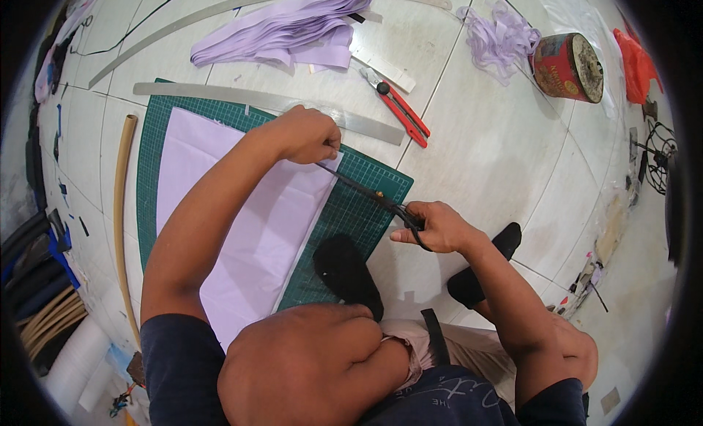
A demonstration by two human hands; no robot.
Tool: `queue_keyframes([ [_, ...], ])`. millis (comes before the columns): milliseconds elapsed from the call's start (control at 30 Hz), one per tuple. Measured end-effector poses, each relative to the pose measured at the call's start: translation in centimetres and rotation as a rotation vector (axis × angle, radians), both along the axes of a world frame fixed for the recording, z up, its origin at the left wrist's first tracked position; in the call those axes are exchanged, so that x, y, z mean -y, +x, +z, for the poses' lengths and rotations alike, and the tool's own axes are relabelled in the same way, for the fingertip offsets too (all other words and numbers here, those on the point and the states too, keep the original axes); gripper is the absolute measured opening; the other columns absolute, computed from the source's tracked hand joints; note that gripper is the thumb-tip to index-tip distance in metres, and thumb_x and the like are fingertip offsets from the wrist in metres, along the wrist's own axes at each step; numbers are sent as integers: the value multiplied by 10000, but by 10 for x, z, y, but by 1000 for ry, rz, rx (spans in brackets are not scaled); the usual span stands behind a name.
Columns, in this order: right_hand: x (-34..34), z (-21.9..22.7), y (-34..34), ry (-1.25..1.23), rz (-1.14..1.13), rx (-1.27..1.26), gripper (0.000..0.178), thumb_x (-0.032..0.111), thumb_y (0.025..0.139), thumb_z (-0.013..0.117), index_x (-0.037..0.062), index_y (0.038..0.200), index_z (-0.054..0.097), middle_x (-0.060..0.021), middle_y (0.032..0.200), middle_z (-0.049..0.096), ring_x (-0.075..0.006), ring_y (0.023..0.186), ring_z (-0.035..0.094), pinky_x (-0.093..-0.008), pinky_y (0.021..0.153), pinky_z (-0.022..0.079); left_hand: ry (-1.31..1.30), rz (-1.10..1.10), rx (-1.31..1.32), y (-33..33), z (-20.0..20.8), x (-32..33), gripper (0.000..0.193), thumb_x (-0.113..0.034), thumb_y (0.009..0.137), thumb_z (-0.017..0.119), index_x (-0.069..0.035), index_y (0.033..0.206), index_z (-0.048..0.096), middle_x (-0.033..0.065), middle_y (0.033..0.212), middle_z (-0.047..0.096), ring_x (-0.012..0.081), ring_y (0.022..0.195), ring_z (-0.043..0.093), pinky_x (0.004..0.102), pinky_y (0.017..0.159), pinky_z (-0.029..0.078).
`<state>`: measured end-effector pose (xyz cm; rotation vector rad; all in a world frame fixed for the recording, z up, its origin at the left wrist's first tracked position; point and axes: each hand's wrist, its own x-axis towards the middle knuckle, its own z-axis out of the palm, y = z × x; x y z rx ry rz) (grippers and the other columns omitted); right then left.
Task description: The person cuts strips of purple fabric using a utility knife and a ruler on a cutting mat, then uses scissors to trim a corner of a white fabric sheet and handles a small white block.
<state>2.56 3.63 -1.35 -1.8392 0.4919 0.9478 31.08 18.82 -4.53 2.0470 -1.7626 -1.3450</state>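
Seen from the head camera, a piece of lavender cloth point(249, 221) is spread over a green cutting mat point(333, 214), its near end running past the mat's near edge. At the mat's far right part, the cloth's corner is gripped by the left hand point(311, 133), its fingers curled together. Black scissors point(370, 195) are held by the right hand point(439, 228) just off the mat's right edge, fingers wrapped around the handles, the blades reaching over the mat to the cloth. A steel ruler point(271, 100) is laid across the mat's far edge; a red cutter knife point(399, 111) is placed beyond its far right corner. Folded lavender strips point(282, 34) are seen beyond the mat, a tan pole point(121, 206) to its left.
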Motion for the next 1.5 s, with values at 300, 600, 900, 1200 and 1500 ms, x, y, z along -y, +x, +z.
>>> queue_keyframes([
  [300, 13, -6, 6, 2, 42, 53, 560, 558, 832, 752, 23, 751, 606, -96, 600, 530, -249, 594, 524, -379, 591, 425, -48, -103, 71, -2, -5, 9, 102, -186, 793, 707, -112, 845, 753, 79, 820, 729, 305, 824, 680, 414, 767, 525],
  [600, 22, -9, 11, 39, 87, 59, 610, 604, 845, 705, -2, 808, 642, -176, 684, 589, -331, 687, 597, -426, 661, 469, -56, -57, 29, 0, -4, 4, 95, -162, 785, 714, -102, 848, 753, 83, 810, 724, 299, 835, 667, 417, 775, 518],
  [900, 14, -11, 29, 5, 134, 120, 698, 680, 823, 674, -18, 818, 642, -202, 717, 603, -374, 741, 619, -445, 687, 479, 10, 25, -87, 6, 2, 5, 97, -142, 807, 711, -68, 863, 743, 113, 802, 709, 301, 790, 657, 401, 751, 504],
  [1200, 9, -27, 22, 7, 69, 214, 642, 618, 841, 708, -11, 757, 611, -178, 633, 546, -326, 629, 568, -428, 605, 446, 30, 46, -93, 10, 8, 7, 137, -140, 819, 716, -45, 913, 745, 142, 836, 706, 315, 807, 657, 399, 768, 504],
  [1500, -2, -10, 47, 10, 117, 94, 665, 663, 841, 670, -3, 826, 661, -203, 768, 647, -380, 803, 650, -457, 719, 497, 139, 78, -126, 9, 14, 12, 160, -129, 831, 718, -32, 956, 743, 138, 893, 725, 284, 835, 673, 377, 791, 507],
])
